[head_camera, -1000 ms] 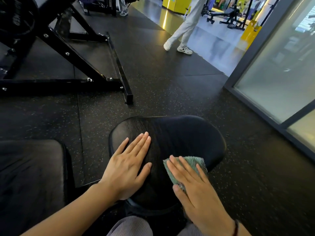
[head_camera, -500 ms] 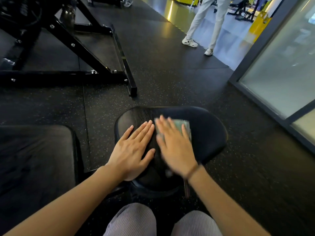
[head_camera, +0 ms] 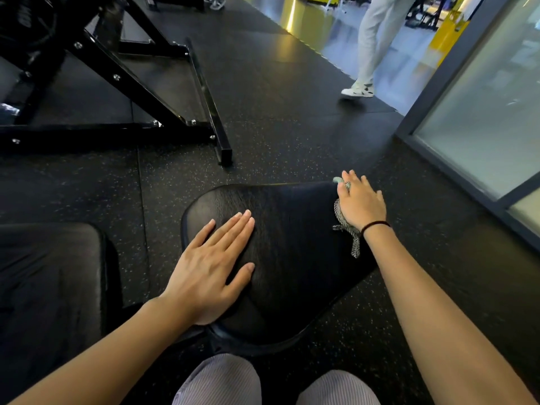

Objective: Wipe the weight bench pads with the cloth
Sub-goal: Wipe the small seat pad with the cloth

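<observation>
1. All round the seat pad [head_camera: 292, 258], dark speckled rubber floor [head_camera: 292, 127]. Beyond the pad to the far left, a black machine frame [head_camera: 131, 92]. Off to its far right, a glass wall [head_camera: 482, 112] and a passer-by's legs [head_camera: 371, 48], well apart from the action.
2. Just left of the seat pad and not touching it, a second pad [head_camera: 49, 273], also black. No cloth on it, so probably next in line.
3. Now the seat pad itself, wide and rounded, right in the middle. Judging the wipe as mid-stroke at the far right corner. To do it well: keep firm, even pressure, follow the curved rim round, then sweep back across the middle in overlapping passes. Shift the bracing hand to reach the patch beneath it, and take care not to let the cloth slip off the edge.
4. Left hand [head_camera: 210, 270]: flat on the near left part of the seat pad, fingers straight and close together, thumb out to the side. Holding nothing, simply steadying.
5. Right hand [head_camera: 361, 201]: out at the pad's far right corner, fingers spread and fairly straight, pressing down on the cloth rather than gripping it.
6. Cloth [head_camera: 346, 229]: greenish mesh, bunched under that right palm, one tail trailing back toward the wrist, a scrap peeking out past the fingertips.
7. Smallest of all, a dark wristband [head_camera: 375, 225] at the pad's right edge.
</observation>
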`<state>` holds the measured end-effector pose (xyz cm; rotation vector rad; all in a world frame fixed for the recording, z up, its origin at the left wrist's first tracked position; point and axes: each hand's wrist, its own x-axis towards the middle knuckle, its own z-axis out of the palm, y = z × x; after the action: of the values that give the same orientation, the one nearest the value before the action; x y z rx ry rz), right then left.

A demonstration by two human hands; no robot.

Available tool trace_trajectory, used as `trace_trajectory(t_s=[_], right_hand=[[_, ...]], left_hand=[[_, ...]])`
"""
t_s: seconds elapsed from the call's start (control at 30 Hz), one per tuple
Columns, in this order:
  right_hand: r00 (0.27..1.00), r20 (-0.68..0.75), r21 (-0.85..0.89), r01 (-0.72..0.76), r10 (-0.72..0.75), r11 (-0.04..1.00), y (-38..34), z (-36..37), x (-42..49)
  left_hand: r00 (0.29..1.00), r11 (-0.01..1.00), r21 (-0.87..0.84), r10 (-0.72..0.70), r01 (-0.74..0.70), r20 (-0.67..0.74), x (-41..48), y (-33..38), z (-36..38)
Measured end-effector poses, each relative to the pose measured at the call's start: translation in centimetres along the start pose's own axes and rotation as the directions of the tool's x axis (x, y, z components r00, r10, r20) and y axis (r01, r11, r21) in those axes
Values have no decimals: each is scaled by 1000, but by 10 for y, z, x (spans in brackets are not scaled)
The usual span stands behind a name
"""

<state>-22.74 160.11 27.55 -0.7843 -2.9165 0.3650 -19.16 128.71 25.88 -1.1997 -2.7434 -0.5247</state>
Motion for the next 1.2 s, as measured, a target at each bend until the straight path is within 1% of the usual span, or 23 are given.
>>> trace_trajectory(t_s=[0.07, 0.13, 0.2, 0.27, 0.3, 0.37, 0.43, 0.53, 0.57, 0.6, 0.63, 0.67, 0.7, 0.73, 0.8, 0.87, 0.9, 0.93, 0.97, 1.03, 1.1, 1.2], right_hand=[[997, -29, 23, 69, -68, 997, -2, -2, -43], [982, -43, 52, 185, -183, 981, -3, -2, -110], [961, -9, 120, 275, -276, 954, -6, -2, -176], [941, 39, 140, 327, -335, 935, 1, -1, -200], [938, 36, 130, 338, -345, 932, 5, -3, -192], [949, -12, 90, 316, -316, 944, 20, -6, -149], [973, -48, 86, 230, -226, 969, 34, -8, -87], [998, 17, 160, 55, -59, 986, 29, -15, -13], [999, 31, 137, 20, -25, 990, 17, -15, 2], [999, 47, 61, 18, -21, 998, -3, -9, 14], [994, 78, -33, 74, -71, 997, -30, -4, 22], [978, 136, -95, 171, -157, 981, -64, 6, 26], [945, 206, -93, 278, -254, 956, -102, 18, 26], [898, 276, -45, 367, -342, 929, -140, 30, 21], [780, 386, 45, 517, -492, 855, -208, 43, 1], [679, 446, 62, 626, -583, 777, -241, 42, -18], [655, 449, 53, 659, -607, 750, -243, 41, -22], [663, 428, 48, 661, -614, 749, -234, 39, -20], [698, 399, 46, 633, -595, 773, -218, 36, -16], [807, 340, 15, 509, -483, 861, -170, 27, 2], [884, 317, -62, 380, -342, 923, -114, 10, 22], [933, 316, -111, 219, -175, 969, -57, -11, 41]], left_hand=[[1000, 1000, 6, -2, 2, 6, 0, 0, 0], [1000, 1000, 6, -6, 6, 5, 0, 0, 0], [1000, 1000, 7, -7, 7, 9, 1, 0, 0], [1000, 1000, 3, -7, 7, 3, 1, -1, 1], [1000, 1000, -1, -6, 6, 0, 1, -1, 0], [1000, 1000, -8, 1, -1, -2, 1, -2, 0], [1000, 1000, -19, -1, 1, -6, 1, -2, 0], [1000, 999, -41, -2, 1, -7, 1, -2, 1], [1000, 999, -50, -1, 1, -11, 1, -2, 1], [1000, 998, -60, -2, 1, -17, 2, -2, 2], [1000, 998, -69, -1, 0, -23, 1, -2, 2], [1000, 997, -76, 2, -4, -32, 2, -3, 1], [999, 997, -81, 6, -9, -38, 2, -3, 2], [999, 996, -84, 11, -14, -41, 3, -4, 2], [999, 997, -81, 9, -12, -37, 3, -6, 4], [1000, 998, -67, 3, -5, -25, 3, -7, 5], [1000, 998, -65, -2, 0, -22, 3, -7, 4], [1000, 998, -70, -2, 0, -21, 3, -7, 4], [1000, 997, -76, 1, -3, -23, 3, -7, 3], [999, 997, -76, 11, -13, -32, 2, -5, 1], [1000, 997, -81, 8, -10, -31, 1, -4, -1], [1000, 997, -79, 9, -11, -30, 1, -5, 1]])
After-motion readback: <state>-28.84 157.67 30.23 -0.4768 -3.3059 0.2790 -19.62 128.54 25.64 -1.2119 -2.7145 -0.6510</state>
